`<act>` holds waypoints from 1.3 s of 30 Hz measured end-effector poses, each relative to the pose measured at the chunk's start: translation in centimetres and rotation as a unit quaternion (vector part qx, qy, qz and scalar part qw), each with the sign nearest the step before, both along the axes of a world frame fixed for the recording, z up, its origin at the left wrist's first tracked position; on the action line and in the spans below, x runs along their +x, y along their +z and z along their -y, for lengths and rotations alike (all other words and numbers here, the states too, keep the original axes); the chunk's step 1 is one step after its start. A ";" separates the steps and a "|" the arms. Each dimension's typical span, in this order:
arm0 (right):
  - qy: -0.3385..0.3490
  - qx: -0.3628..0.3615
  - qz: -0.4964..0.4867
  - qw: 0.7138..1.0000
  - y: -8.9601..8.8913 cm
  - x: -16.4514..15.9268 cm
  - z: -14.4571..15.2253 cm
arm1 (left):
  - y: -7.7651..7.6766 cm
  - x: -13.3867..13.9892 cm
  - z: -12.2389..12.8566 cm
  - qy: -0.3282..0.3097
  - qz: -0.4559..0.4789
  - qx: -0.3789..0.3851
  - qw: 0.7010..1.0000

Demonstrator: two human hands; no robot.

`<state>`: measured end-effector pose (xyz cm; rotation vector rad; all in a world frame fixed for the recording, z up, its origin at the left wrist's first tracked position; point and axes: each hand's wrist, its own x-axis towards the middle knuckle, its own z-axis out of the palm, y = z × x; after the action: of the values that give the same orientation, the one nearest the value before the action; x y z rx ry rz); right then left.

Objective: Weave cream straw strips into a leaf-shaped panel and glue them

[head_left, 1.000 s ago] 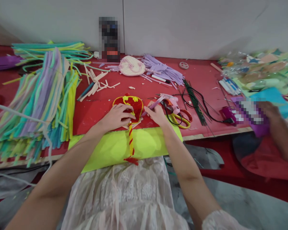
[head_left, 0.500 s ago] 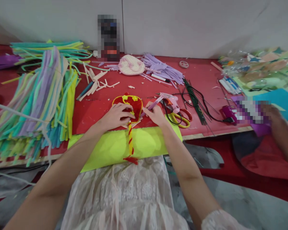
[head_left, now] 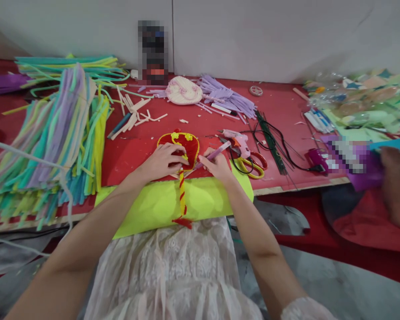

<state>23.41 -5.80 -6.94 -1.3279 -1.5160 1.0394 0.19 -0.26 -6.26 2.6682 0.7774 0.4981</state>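
Note:
A red fan (head_left: 190,149) edged in yellow, with small yellow flowers at its top, lies at the table's front edge. Its yellow-and-red striped handle (head_left: 182,195) hangs toward me and ends in red tufts. My left hand (head_left: 160,163) lies across the fan's lower left, fingers bent and pressing it down near the top of the handle. In my right hand (head_left: 216,166) is a slim purple pen (head_left: 218,151), its lower end slanting to the fan's lower right edge. A pale sheet (head_left: 176,176) shows partly under the fan.
Yellow-green paper (head_left: 136,204) drapes over the table edge. Bundled pastel pipe cleaners (head_left: 46,146) fill the left. Right of my hands are a pink glue gun (head_left: 240,143), scissors (head_left: 255,168) and a black cable (head_left: 283,138). Another person's hand (head_left: 395,166) works at far right.
My right hand has turned the pen, whose upper end now stands clear of the glue gun. My left hand stays on the fan. The other person's hand has moved right.

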 end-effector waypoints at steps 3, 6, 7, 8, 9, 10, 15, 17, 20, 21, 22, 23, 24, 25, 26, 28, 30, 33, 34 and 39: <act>-0.015 -0.001 -0.002 1.000 0.0 -1.0 1.5 | 0.1 0.0 0.1 0.000 -0.001 0.000 1.000; -0.035 0.019 0.000 0.999 0.0 -1.8 2.3 | 0.2 0.0 0.2 0.003 -0.001 0.005 1.000; -0.040 0.028 0.003 0.999 -0.1 -2.0 2.5 | 0.3 0.0 0.2 0.003 -0.001 0.006 1.000; -0.044 0.035 0.006 0.998 -0.1 -2.1 2.5 | 0.3 0.0 0.3 0.003 -0.001 0.006 1.000; -0.046 0.039 0.008 0.998 -0.2 -2.2 2.5 | 0.4 0.0 0.3 0.002 -0.002 0.006 1.000; -0.045 0.040 0.010 0.998 -0.2 -2.2 2.6 | 0.4 0.0 0.3 0.002 -0.002 0.005 1.000; -0.019 0.046 -0.003 0.999 -0.4 -2.6 2.7 | 0.3 0.0 0.3 0.004 0.004 0.001 1.000; -0.014 0.048 -0.001 0.999 -0.4 -2.7 2.8 | 0.3 0.0 0.3 0.004 0.007 -0.005 1.000; -0.043 0.068 0.032 0.996 -0.5 -2.7 2.9 | 0.4 -0.1 0.3 0.003 0.012 -0.020 1.000; -0.069 0.078 0.047 0.994 -0.5 -2.6 2.9 | 0.4 -0.1 0.3 0.003 0.012 -0.024 1.000; -0.096 0.086 0.059 0.990 -0.6 -2.4 2.9 | 0.4 -0.1 0.3 0.003 0.011 -0.026 1.000; -0.121 0.090 0.065 0.987 -0.6 -2.3 2.8 | 0.5 -0.1 0.3 0.003 0.008 -0.025 1.000; -0.135 0.090 0.064 0.985 -0.6 -2.2 2.8 | 0.4 -0.1 0.3 0.004 0.007 -0.022 1.000; -0.136 0.087 0.057 0.985 -0.6 -2.2 2.8 | 0.4 -0.1 0.3 0.004 0.006 -0.018 1.000; -0.127 0.084 0.047 0.987 -0.6 -2.2 2.8 | 0.4 -0.1 0.3 0.004 0.006 -0.013 1.000; -0.088 0.079 0.026 0.993 -0.4 -2.5 2.9 | 0.3 -0.1 0.3 0.004 0.007 -0.010 1.000; -0.044 0.070 0.018 0.996 -0.3 -2.8 2.9 | 0.2 -0.1 0.2 0.003 0.010 -0.014 1.000; -0.040 0.073 0.038 0.996 -0.3 -2.9 2.9 | 0.2 -0.1 0.1 0.002 0.009 -0.018 1.000; -0.062 0.082 0.049 0.993 -0.4 -2.8 2.9 | 0.2 -0.1 0.1 0.003 0.008 -0.017 1.000; -0.151 0.078 0.025 0.985 -0.8 -1.9 3.0 | 0.3 -0.1 0.3 0.004 0.007 -0.027 1.000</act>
<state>21.47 -8.79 -7.71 -1.4267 -1.3505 0.6867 0.07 -0.54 -5.91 2.6098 0.7875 0.4914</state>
